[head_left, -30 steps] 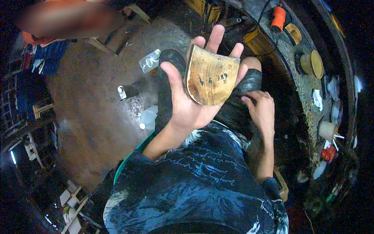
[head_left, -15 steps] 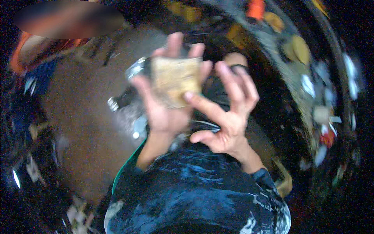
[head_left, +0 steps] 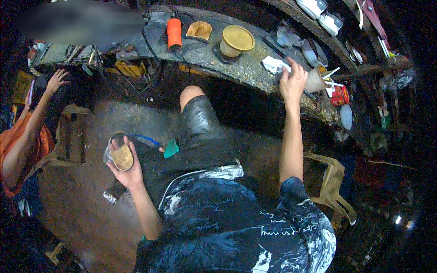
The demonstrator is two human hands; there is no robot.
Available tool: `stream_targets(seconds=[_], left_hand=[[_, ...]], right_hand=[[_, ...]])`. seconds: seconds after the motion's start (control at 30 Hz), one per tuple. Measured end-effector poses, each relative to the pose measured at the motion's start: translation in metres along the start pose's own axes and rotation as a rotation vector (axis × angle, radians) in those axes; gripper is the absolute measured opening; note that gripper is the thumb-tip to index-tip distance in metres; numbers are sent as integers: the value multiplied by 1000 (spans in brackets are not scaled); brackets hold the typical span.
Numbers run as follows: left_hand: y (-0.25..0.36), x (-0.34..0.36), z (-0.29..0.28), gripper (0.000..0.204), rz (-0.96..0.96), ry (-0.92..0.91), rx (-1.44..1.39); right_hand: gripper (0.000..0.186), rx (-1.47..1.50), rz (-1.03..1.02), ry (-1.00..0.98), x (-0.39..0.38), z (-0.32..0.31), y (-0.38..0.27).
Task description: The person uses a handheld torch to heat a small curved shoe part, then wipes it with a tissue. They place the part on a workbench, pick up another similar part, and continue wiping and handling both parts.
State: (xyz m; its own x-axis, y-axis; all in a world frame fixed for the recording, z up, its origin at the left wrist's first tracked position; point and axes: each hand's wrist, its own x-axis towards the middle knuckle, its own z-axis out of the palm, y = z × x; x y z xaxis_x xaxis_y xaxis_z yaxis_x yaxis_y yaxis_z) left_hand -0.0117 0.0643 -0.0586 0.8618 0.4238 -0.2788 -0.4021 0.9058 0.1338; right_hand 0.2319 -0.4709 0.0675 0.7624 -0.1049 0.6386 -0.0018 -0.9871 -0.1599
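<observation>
My left hand [head_left: 128,175] is low on the left, palm up. Its fingers curl round a tan, round-ended flat piece [head_left: 123,158] with a worn-looking surface. A dark curved thing with a shiny edge shows just behind those fingers; I cannot tell what it is. My right hand [head_left: 293,84] reaches over the workbench [head_left: 246,68] at the right. Its thumb and fingers close at the edge of a crumpled white cloth [head_left: 274,64]. Beside that hand stands a beige cup [head_left: 315,81] with white sticks in it.
On the bench are an orange cylinder [head_left: 174,34], another tan rounded piece [head_left: 199,31], a lidded tub [head_left: 238,40] and a red can [head_left: 338,96]. White shoes [head_left: 321,14] sit on the shelf above. A person in orange [head_left: 27,141] is at the left. A plastic chair [head_left: 334,182] stands at right.
My right hand has left the tan piece and moved out to the bench at the right. My left hand has lowered to the left with the piece. The view has turned toward the bench.
</observation>
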Motion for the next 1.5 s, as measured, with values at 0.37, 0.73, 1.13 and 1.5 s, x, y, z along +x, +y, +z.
stream_targets(seconds=[0.37, 0.73, 1.13, 1.5], left_hand=[[6, 2, -6, 66, -56, -109, 120], [1, 0, 4, 67, -31, -19, 126], [6, -25, 21, 72, 43, -40, 453], [26, -34, 2, 74, 246, 218, 1371]], right_hand=[[20, 489, 240, -80, 34, 1, 31], [24, 1019, 403, -116, 27, -7, -9], [38, 1732, 514, -609, -73, -52, -103], [44, 2204, 1024, -1032, -126, -33, -194]])
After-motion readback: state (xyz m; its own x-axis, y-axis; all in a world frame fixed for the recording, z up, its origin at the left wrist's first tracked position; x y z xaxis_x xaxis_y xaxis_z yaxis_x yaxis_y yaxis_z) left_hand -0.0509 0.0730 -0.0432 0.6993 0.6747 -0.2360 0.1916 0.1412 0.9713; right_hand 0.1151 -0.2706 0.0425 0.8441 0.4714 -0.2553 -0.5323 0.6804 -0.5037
